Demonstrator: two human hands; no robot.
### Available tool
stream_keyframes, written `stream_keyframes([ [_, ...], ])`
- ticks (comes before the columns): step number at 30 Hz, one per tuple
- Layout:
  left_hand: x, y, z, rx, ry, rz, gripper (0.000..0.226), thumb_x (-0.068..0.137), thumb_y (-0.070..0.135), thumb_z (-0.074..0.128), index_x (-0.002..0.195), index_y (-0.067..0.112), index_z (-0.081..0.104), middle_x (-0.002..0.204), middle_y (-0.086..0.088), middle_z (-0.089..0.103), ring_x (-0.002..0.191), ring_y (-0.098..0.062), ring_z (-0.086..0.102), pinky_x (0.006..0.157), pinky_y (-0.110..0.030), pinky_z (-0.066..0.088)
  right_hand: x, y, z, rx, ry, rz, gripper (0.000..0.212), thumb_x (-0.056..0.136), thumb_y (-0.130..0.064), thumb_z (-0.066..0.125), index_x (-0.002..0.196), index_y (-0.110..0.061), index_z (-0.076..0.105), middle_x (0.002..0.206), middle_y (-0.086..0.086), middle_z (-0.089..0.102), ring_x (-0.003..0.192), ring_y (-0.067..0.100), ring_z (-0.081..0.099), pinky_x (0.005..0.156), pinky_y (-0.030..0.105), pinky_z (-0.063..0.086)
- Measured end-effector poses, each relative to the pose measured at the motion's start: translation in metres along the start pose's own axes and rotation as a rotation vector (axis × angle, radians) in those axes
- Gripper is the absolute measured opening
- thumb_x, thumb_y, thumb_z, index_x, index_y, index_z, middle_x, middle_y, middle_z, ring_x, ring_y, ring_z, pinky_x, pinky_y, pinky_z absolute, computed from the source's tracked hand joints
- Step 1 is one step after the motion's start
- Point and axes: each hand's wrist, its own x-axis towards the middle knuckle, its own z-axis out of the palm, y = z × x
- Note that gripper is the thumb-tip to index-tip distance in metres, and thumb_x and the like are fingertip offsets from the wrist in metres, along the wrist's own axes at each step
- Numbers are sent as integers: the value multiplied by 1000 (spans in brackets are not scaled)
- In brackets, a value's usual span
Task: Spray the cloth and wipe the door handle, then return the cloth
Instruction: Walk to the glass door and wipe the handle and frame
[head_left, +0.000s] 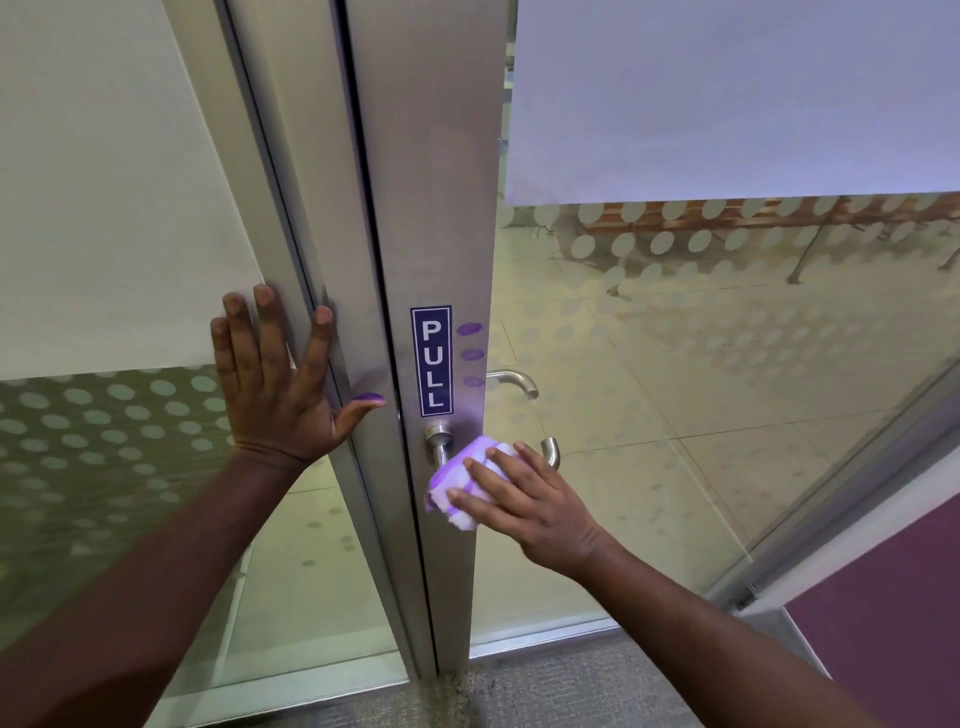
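Observation:
A silver lever door handle (439, 441) juts from the metal door stile (436, 234), just under a blue PULL sticker (431, 361). My right hand (524, 501) presses a folded purple and white cloth (465, 486) around the handle's bar; the bar's curved end (551, 451) shows past my fingers. Flat on the neighbouring frame and glass to the left lies my left hand (275, 384), fingers spread, holding nothing. No spray bottle is in view.
The glass door (727, 364) carries frosted dots and a frosted band up top. A second handle (514, 382) shows through the glass on the far side. Grey carpet (545, 686) lies below and a purple wall panel (883, 613) at right.

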Motion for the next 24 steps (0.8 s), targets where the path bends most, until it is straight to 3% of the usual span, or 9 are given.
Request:
stream_keyframes([
  [5, -2, -2, 3, -13, 1, -2, 96, 81, 80, 28, 151, 16, 20, 157, -26, 4, 146, -39, 0, 120, -51, 5, -27, 36, -13, 169, -65, 70, 57, 89, 5, 44, 141, -18, 48, 146, 10, 46, 137, 31, 39, 114, 51, 27],
  [7, -3, -2, 4, -16, 7, 6, 96, 80, 81, 27, 151, 16, 20, 160, -18, -3, 146, -39, 0, 120, -51, 5, -32, 46, -19, 234, -94, 90, 52, 94, 2, 39, 141, -17, 47, 148, 8, 44, 140, 31, 34, 115, 51, 26],
  [12, -3, -2, 3, -5, 18, 2, 95, 81, 80, 25, 152, 16, 17, 160, -16, -5, 146, -38, 0, 120, -51, 6, -37, 55, -32, 285, -112, 189, 43, 100, -3, 34, 140, -14, 47, 147, 12, 44, 140, 32, 34, 111, 54, 33],
  [16, -2, 0, 1, -13, 13, 2, 94, 82, 80, 24, 152, 17, 16, 160, -16, -6, 147, -37, -2, 120, -50, 6, -44, 54, -45, 284, -31, 379, 46, 96, 1, 40, 139, -14, 45, 144, 12, 46, 138, 29, 36, 105, 55, 37],
  [21, -2, 0, 1, -15, 14, 4, 94, 82, 79, 24, 151, 17, 19, 159, -20, -3, 147, -37, -2, 120, -50, 5, -16, 47, -59, 295, 152, 352, 51, 99, -1, 40, 146, -21, 37, 150, 6, 37, 141, 32, 33, 115, 50, 25],
  [24, -1, 0, 1, -8, 13, -1, 93, 82, 79, 23, 151, 16, 21, 156, -28, 5, 147, -38, -1, 120, -51, 7, 19, 49, -69, 283, 262, 339, 64, 94, 3, 50, 148, -25, 33, 152, 9, 33, 142, 33, 31, 115, 52, 24],
])
